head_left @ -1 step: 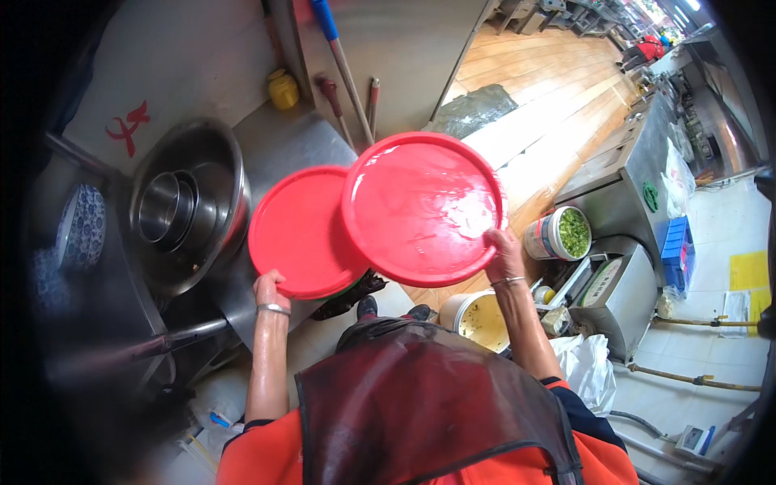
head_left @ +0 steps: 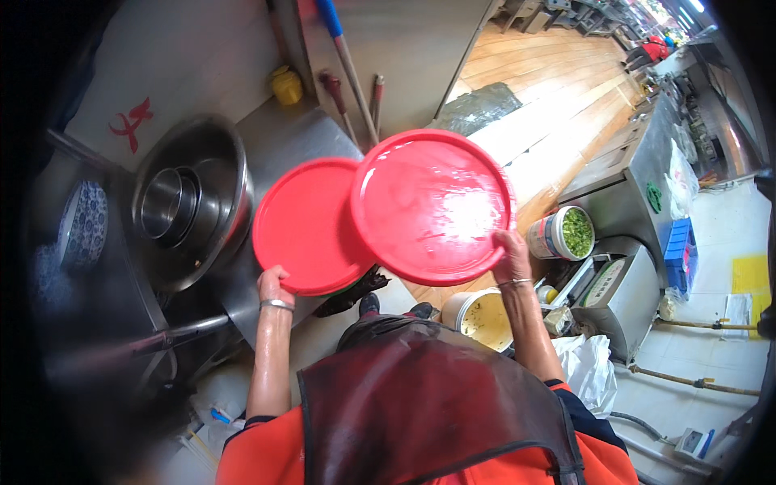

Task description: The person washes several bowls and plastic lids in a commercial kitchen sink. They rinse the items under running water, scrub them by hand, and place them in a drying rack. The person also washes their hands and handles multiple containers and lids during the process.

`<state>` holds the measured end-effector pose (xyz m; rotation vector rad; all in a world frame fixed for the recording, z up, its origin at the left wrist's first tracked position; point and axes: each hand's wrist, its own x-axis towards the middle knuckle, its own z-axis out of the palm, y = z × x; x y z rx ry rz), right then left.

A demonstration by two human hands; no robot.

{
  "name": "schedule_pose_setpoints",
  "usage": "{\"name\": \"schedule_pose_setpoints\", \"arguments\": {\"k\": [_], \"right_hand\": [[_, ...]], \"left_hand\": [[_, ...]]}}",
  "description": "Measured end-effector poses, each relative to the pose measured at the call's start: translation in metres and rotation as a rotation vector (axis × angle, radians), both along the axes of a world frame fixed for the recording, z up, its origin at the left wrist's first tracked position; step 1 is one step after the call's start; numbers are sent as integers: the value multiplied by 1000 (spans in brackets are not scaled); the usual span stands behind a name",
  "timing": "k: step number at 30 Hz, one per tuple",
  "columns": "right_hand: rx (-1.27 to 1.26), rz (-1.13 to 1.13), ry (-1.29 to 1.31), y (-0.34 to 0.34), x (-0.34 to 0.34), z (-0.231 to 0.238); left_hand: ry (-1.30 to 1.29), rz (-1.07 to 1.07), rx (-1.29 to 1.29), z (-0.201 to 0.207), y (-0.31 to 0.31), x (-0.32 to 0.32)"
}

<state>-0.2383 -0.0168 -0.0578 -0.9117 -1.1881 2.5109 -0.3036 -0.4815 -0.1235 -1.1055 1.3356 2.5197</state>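
My left hand [head_left: 275,287] is closed on the near rim of a round red plastic lid [head_left: 307,222]. My right hand [head_left: 512,257] grips the right edge of a second round red lid [head_left: 432,206], which looks wet and shiny. This second lid overlaps the right side of the first one. A sliver of green shows under the near edge of the left lid; what it belongs to is hidden. Below the right-hand lid, a white bucket [head_left: 481,317] with yellowish residue inside stands close to my right forearm.
At the left, a large steel basin [head_left: 234,174] holds smaller steel bowls [head_left: 162,204], beside a steel table [head_left: 283,133]. A bucket of chopped greens [head_left: 575,234] stands on the right, near a steel machine [head_left: 618,299]. Long handles [head_left: 347,69] lean at the back. A person [head_left: 651,50] is far off.
Both lids and my hands sit very slightly further right in the picture, as does the whole scene. My grip on the lids is the same.
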Motion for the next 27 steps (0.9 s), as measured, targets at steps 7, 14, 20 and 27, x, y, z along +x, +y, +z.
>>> {"name": "schedule_pose_setpoints", "arguments": {"k": [7, 14, 20, 27], "right_hand": [[-137, -139, 35, 62, 74, -3], [-30, -272, -39, 94, 119, 4], [101, -139, -34, 70, 103, -21], [-54, 292, 0, -27, 17, -29]], "left_hand": [[11, 7, 24, 36, 36, -11], [82, -43, 170, 133, 45, -53], [276, 63, 51, 199, 17, -88], [275, 77, 49, 191, 28, -70]]}}
